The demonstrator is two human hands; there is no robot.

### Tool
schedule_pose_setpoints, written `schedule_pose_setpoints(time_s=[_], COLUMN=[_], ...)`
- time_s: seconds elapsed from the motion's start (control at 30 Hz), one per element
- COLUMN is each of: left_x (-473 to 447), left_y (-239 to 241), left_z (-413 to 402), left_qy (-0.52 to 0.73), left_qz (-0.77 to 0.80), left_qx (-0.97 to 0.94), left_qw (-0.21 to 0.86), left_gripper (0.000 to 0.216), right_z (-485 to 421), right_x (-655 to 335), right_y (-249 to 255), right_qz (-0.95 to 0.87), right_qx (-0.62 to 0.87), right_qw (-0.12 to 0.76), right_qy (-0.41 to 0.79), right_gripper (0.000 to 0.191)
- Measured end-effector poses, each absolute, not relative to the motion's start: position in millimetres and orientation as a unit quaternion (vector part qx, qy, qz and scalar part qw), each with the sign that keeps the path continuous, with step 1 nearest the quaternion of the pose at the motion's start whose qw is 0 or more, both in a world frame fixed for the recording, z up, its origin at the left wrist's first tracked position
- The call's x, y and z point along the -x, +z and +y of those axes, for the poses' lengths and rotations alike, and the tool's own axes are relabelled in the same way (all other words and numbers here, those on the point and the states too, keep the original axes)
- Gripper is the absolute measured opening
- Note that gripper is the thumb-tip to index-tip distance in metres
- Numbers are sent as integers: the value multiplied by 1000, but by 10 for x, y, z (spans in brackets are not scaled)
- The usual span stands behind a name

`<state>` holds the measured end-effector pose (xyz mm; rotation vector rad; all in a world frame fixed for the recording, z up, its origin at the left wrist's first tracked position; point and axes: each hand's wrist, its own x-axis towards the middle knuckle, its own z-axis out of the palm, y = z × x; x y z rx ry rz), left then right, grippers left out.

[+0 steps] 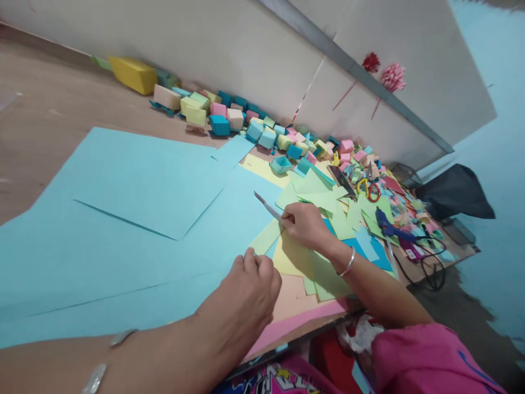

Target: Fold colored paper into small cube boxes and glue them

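Right hand (305, 224): fingers clamped on a pointed metal tool (268, 207), probably scissors; handles lie inside the grip, so not confirmed. Tip points away to the upper left, over the large blue sheet (143, 164), and the 2 blades, if there are 2, look closed together. Left hand (252, 279): fingers curled inward at the lower end of a pale green strip (266, 236); thumb contact hidden, cannot tell whether it pinches the paper. The strip lies between the 2 hands, its upper end just beside the right hand, with a yellow sheet (293, 254) next to it on the desk (53, 93). Judged step: handling the strip with the tool at the ready. Good technique: grip the strip by its edge, lift it off the blue sheet before any cut, so only 1 layer enters the blades; hold it taut but uncreased; place the left fingertips behind the cutting line; turn the paper rather than the wrist. Risk: the point could score the blue sheet. Glue gun (388, 224) and its cable are well apart, on the right; best left there.
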<state>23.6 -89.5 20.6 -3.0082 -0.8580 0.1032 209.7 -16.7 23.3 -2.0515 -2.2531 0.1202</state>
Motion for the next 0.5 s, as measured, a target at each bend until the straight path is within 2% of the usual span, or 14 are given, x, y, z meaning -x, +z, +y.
schedule_pose_setpoints(time_s=[0.13, 0.27, 0.33, 0.37, 0.43, 0.5], left_x=[-226, -202, -200, -202, -209, -212], left_y=[233, 229, 195, 173, 134, 120], left_z=[-917, -900, -836, -787, -666, -534], left_qy=[39, 14, -21, -42, -88, -113], left_qz=[-263, -256, -249, -246, -252, -282], left_qx=[964, 966, 968, 968, 964, 953], left_qw=[19, 31, 30, 27, 7, -3], left_gripper=[43, 37, 22, 13, 11, 13], right_z=[-122, -140, -185, -210, -251, -272], right_x=[-2098, -2305, -2528, -2658, -2909, -3082], right_y=[241, 421, 514, 541, 545, 504], right_qz=[-719, -667, -644, -631, -617, -652], right_qx=[685, 679, 674, 684, 717, 733], right_qw=[97, 243, 296, 302, 270, 162], right_qy=[65, 186, 209, 206, 176, 108], right_gripper=[8, 9, 16, 19, 21, 17])
